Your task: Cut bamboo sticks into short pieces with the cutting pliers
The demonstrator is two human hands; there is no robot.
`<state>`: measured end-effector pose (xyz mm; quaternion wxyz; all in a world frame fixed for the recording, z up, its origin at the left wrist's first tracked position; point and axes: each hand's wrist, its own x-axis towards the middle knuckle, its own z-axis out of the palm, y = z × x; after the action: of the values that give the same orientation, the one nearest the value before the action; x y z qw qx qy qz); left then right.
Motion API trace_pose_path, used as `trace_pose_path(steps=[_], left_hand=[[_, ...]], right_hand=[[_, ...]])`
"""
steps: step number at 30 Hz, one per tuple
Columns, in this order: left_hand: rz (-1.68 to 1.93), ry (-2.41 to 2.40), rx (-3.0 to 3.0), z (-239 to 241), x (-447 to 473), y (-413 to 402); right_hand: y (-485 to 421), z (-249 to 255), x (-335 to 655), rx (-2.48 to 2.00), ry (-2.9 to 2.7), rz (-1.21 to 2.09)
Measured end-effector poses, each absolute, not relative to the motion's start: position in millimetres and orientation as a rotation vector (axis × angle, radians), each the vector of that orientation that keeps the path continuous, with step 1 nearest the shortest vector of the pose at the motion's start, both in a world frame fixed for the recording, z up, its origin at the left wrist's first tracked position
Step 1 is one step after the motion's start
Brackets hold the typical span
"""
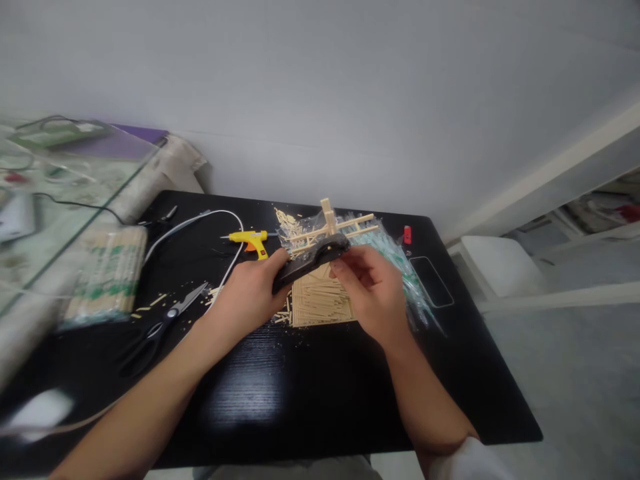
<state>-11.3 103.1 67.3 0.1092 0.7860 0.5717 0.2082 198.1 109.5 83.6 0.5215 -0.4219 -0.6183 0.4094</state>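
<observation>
My left hand (255, 283) is wrapped around a long black tool with a curved notch (313, 260), lifted over the table; its exact kind is unclear. At the tool's far end, my right hand (373, 287) has thumb and fingers pinched together, and what lies between them is hidden. Just behind the tool stands a frame of pale wooden sticks (329, 217), with one upright bundle and several sticks crossing it. Below both hands lies a square panel of wooden sticks (320, 303), partly covered by the right hand.
Left of the hands lie a yellow glue gun (253, 241), a white cable (235, 215), black-handled scissors (170, 317) and a wrapped pack of sticks (107, 273). On the right are plastic wrappers (395, 257), a phone (431, 281) and a red object (407, 235). Stick scraps surround the panel.
</observation>
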Motion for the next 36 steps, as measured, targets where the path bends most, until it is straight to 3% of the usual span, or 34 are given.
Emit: trace_pose_path(steps=[9, 20, 36], left_hand=[[0.657, 1.611, 2.323, 71.6, -13.0, 102.9], [0.712, 1.495, 2.329, 75.2, -14.2, 101.5], [0.64, 1.533, 2.355, 69.6, -14.8, 103.3]], right_hand=[[107.2, 92.9, 201.4, -1.015, -1.542, 0.992], [113.3, 92.6, 210.2, -0.853, -1.44, 1.474], [113.8, 91.2, 209.9, -0.908, -1.433, 1.459]])
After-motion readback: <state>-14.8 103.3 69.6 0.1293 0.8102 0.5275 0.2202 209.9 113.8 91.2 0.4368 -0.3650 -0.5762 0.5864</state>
